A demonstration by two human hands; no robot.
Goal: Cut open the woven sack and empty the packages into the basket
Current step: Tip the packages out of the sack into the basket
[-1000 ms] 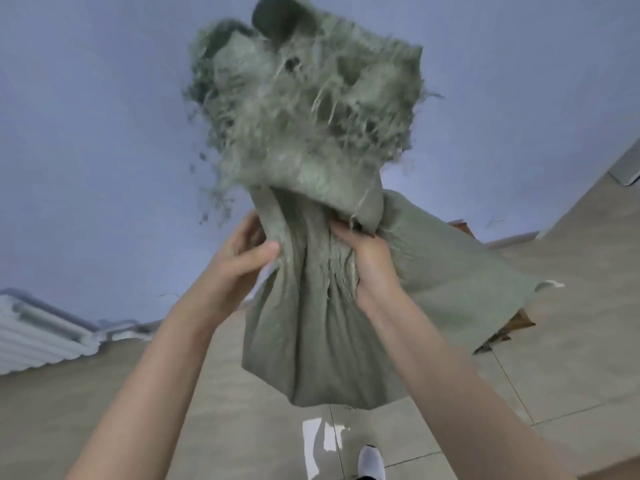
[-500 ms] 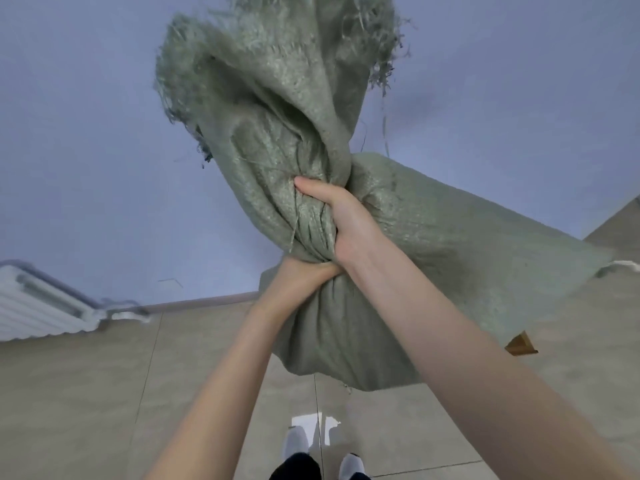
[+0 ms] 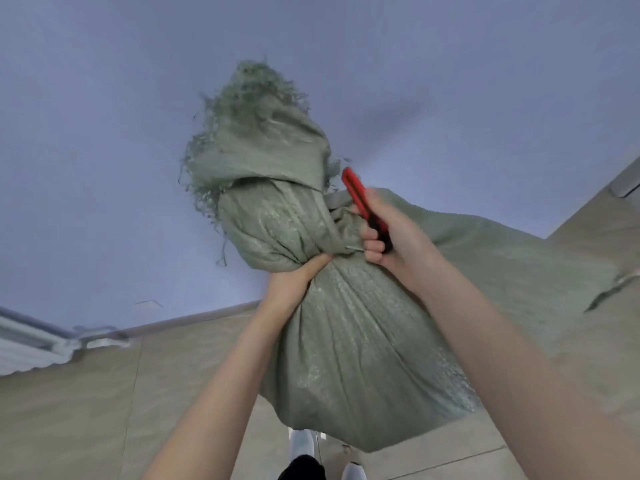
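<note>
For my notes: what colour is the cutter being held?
The cutter is red; head view.

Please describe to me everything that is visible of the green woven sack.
The woven sack is grey-green, of coarse plastic-like weave, and bulges below. Its neck is gathered tight; above it the frayed top flops over, loose threads hanging. The left hand grips the neck; the right hand, holding a red cutter, rests against the neck's right side.

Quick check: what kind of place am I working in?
Likely a plain indoor room, home or office unclear: tiled floor, bluish painted wall with a baseboard, white radiator at the left.
</note>
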